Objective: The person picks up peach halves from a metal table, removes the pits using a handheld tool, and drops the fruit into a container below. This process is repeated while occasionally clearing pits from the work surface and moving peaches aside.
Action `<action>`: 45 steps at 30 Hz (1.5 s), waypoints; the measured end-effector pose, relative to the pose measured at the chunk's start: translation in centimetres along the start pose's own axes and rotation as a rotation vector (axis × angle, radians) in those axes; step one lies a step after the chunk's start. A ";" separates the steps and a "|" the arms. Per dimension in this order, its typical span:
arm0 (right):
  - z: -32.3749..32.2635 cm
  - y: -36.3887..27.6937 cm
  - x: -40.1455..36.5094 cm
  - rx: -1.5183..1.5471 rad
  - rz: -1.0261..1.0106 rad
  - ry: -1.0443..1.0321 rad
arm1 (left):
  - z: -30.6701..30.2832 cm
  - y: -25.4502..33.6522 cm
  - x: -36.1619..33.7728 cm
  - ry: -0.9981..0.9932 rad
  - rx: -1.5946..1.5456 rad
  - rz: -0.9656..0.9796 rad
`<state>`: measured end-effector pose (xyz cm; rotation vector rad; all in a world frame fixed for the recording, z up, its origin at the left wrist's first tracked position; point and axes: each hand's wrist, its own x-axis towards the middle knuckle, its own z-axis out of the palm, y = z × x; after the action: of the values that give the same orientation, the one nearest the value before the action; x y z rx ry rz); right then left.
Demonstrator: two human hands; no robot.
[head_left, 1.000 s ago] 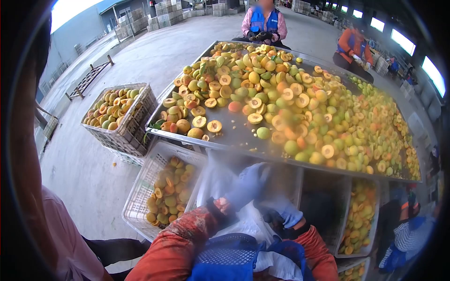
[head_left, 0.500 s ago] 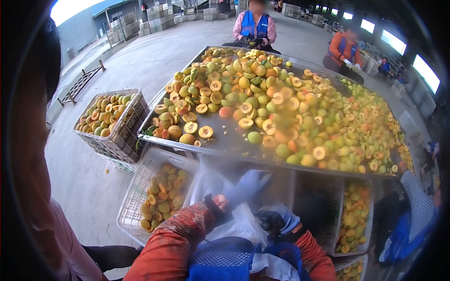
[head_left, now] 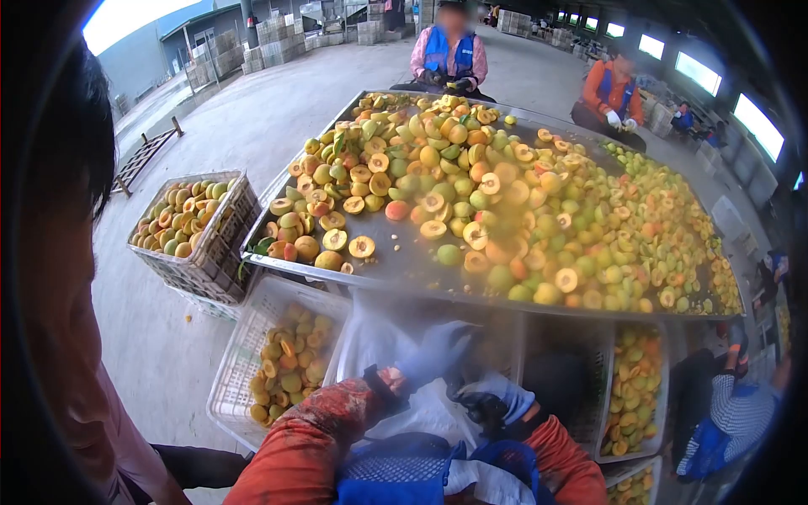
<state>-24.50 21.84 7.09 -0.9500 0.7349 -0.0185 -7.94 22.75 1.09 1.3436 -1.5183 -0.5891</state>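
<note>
My left hand [head_left: 436,352], in a pale blue glove, reaches over my lap below the table's near edge. Haze and motion smear its fingers. Close beside it, my right hand [head_left: 495,398] wears a pale glove with a black palm, its fingers curled; I cannot tell what is in them. White plastic sheeting [head_left: 429,414] lies under both hands. Beyond them stands the metal table [head_left: 383,244], heaped with halved and whole yellow-green stone fruit [head_left: 438,160]. Several cut halves show brown stones or hollows.
At my left sits a white crate [head_left: 227,391] of fruit, with a stacked full crate [head_left: 195,227] behind it. Another fruit crate [head_left: 663,396] stands right. Two people in blue vests work across the table; a person [head_left: 741,412] bends at right, another [head_left: 126,421] stands close left.
The view has shifted slightly. My left hand has tilted and its fingers are more smeared; my right hand stays curled near it. The person at right has drawn an arm back from the table.
</note>
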 end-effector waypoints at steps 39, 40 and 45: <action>0.6 0.8 0.4 -0.063 -0.100 0.065 | 2.3 -3.4 1.1 -0.008 0.035 -0.103; -0.4 1.6 0.5 -0.008 -0.112 -0.022 | 2.2 -2.8 1.2 -0.010 0.034 -0.102; -4.4 5.5 3.8 0.118 -0.282 -0.236 | 0.4 0.2 3.1 0.025 0.080 -0.012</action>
<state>-25.79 20.70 -0.77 -0.9181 0.3743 -0.1924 -8.08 19.83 2.21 1.4166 -1.5286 -0.5224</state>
